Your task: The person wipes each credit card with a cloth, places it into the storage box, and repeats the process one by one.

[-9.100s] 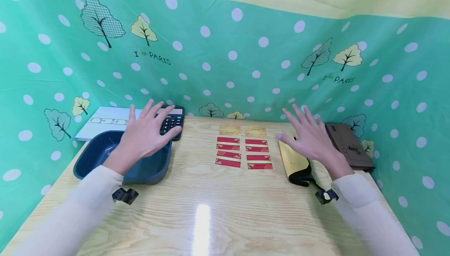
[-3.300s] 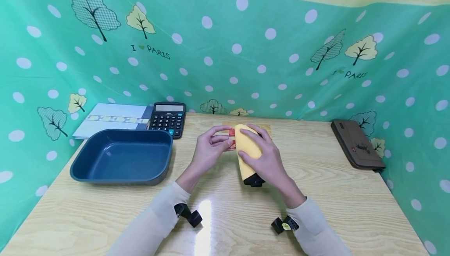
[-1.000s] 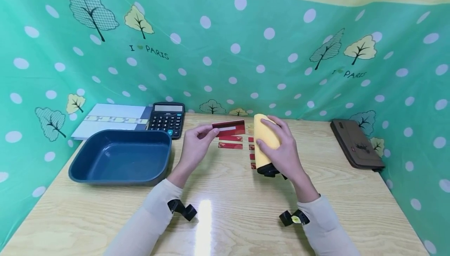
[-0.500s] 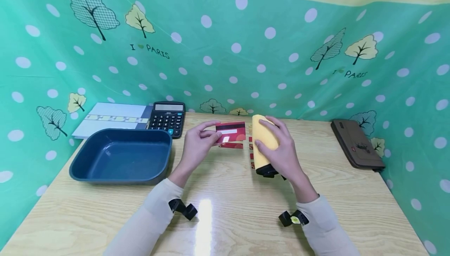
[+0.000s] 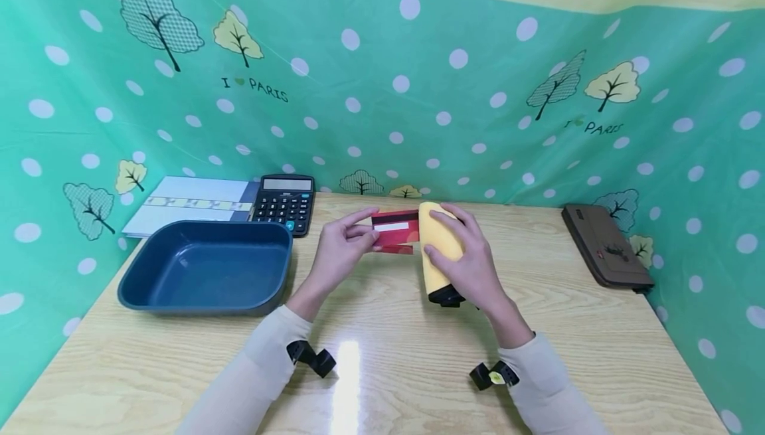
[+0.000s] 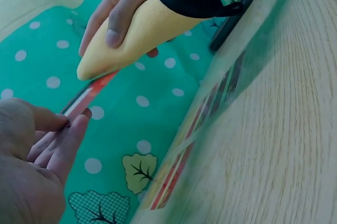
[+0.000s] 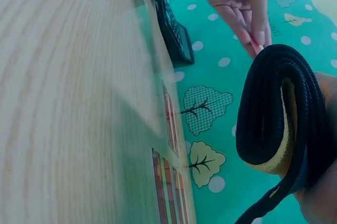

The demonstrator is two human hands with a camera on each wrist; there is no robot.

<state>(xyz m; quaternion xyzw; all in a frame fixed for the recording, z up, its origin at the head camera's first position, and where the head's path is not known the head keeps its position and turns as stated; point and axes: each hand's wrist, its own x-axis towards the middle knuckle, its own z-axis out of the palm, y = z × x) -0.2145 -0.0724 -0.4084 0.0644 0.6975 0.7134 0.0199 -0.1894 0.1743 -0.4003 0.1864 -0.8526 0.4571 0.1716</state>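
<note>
My left hand (image 5: 336, 250) pinches a red card (image 5: 396, 228) by its left end, thumb in front. A dark stripe and a white strip face me on the card. My right hand (image 5: 469, 259) grips a folded yellow cloth (image 5: 435, 239) with black edging, its front end at the card's right end. In the left wrist view the card (image 6: 87, 95) meets the cloth (image 6: 142, 32) from below. The right wrist view shows the cloth's black-edged folds (image 7: 274, 113) and a black loop. Another red card (image 5: 396, 249) lies under the held one; the remaining cards are mostly hidden.
A dark blue basin (image 5: 206, 305) stands on the left of the wooden table (image 5: 382, 368). Behind it are a black calculator (image 5: 285, 204) and a white folder (image 5: 191, 190). A brown zipped case (image 5: 606, 246) lies at the right. A green dotted curtain (image 5: 382, 123) closes off the back.
Both hands once hovered with fingers spread; the cloth now has been picked up, as has the card. Since half a second ago, the cloth has moved left onto the card's right end.
</note>
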